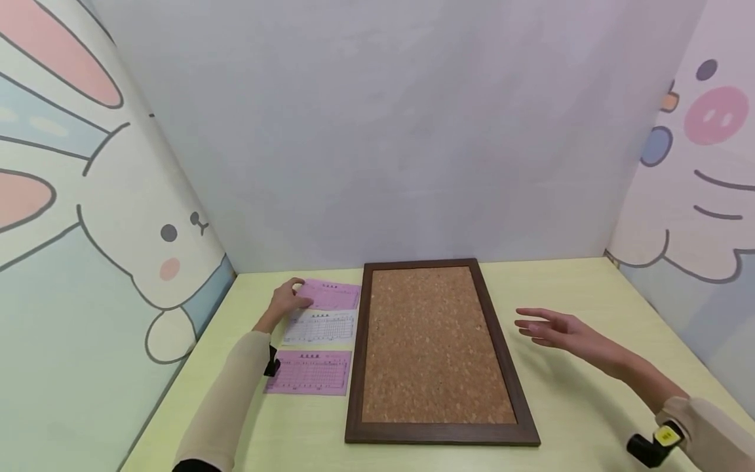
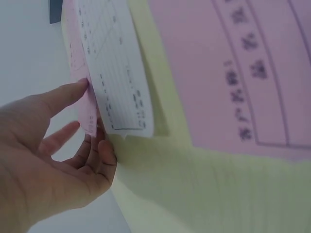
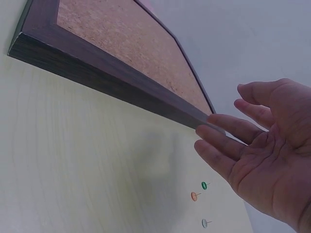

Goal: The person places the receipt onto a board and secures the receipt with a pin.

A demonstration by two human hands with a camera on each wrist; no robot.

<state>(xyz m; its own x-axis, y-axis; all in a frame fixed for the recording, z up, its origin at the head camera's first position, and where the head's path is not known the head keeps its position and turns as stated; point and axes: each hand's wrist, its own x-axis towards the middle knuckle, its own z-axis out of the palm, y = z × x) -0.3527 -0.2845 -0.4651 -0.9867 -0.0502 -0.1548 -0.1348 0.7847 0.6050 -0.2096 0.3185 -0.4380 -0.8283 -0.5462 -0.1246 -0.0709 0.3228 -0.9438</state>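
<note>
At the left of the table my left hand (image 1: 284, 303) pinches the left end of the far pink printed slip (image 1: 333, 298). In the left wrist view, thumb and fingers lie on either side of that slip's edge. Nearer me lie a white printed slip (image 1: 323, 328) and a second pink slip (image 1: 311, 373), in a column. Beside them is a cork board (image 1: 436, 347) with a dark brown frame, lying flat. To the board's right my right hand (image 1: 557, 333) hovers above the table, fingers extended, holding nothing.
Three thumbtacks lie on the table right of the board: green (image 3: 204, 185), orange (image 3: 194, 196) and clear (image 3: 204, 223). A plain wall (image 1: 389, 144) stands behind the table (image 1: 295, 436). Side walls carry a cartoon rabbit (image 1: 141, 229) and a cartoon pig (image 1: 716, 118).
</note>
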